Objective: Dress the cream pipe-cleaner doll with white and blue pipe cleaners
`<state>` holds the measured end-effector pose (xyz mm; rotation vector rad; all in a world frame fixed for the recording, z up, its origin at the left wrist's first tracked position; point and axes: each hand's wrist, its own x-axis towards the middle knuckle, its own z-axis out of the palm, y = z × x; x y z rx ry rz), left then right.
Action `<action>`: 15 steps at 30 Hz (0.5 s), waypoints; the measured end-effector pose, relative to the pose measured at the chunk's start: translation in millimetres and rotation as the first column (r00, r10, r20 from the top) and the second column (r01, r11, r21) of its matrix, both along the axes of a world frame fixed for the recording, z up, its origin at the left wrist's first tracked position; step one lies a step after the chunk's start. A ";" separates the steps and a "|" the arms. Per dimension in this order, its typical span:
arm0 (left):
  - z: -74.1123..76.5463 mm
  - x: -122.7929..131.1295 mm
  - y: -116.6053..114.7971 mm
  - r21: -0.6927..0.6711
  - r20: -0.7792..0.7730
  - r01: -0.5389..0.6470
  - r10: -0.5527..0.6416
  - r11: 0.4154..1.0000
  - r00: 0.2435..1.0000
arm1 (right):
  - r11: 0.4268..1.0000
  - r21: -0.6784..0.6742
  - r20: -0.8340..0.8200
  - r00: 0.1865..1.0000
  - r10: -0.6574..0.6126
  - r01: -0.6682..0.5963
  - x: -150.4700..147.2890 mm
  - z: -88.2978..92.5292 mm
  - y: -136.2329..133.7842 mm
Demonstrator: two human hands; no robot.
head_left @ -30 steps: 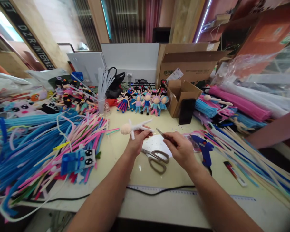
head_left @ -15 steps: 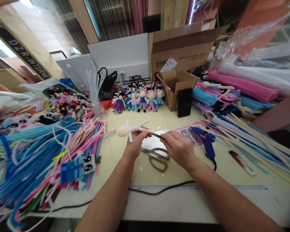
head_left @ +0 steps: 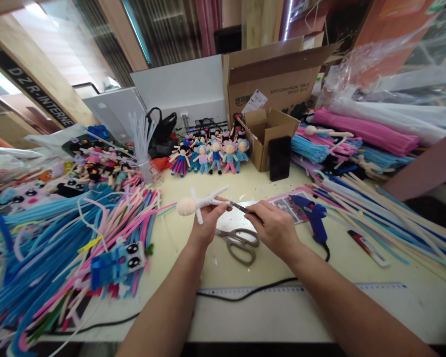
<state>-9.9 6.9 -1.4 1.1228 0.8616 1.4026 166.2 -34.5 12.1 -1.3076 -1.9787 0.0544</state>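
A white pipe-cleaner doll (head_left: 205, 201) with a round cream head points its head to the left and its legs to the right. My left hand (head_left: 207, 223) pinches it by one leg, fingers closed. In my right hand (head_left: 271, 223) is a slim dark metal tool (head_left: 239, 207), whose exact kind I cannot make out. Its tip meets the end of the doll's leg beside my left fingertips. Scissors (head_left: 241, 244) with grey-brown handles lie on the table just below, between both hands.
A blue glue gun (head_left: 312, 215) and a cutter knife (head_left: 367, 248) lie to the right. Pipe cleaners (head_left: 59, 248) heap up at left, with more at right. Finished dolls (head_left: 215, 154), a black phone (head_left: 280, 157) and cardboard boxes (head_left: 271, 74) stand behind. A ruler (head_left: 252, 290) and cable cross the front.
The camera view has shifted slightly. Both hands keep nearly the same pose, with the tool still at the doll's leg end.
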 end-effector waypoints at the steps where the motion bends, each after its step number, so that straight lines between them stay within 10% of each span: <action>1: -0.2 0.4 0.0 0.000 0.002 -0.005 0.005 1.000 1.000 | 1.000 -0.021 -0.021 1.000 0.005 -0.006 0.0 0.2 0.1; 15: 1.5 4.1 -3.1 0.015 -0.045 -0.039 0.040 0.999 0.998 | 0.978 -0.201 -0.246 0.969 0.006 -0.057 -1.8 2.7 1.6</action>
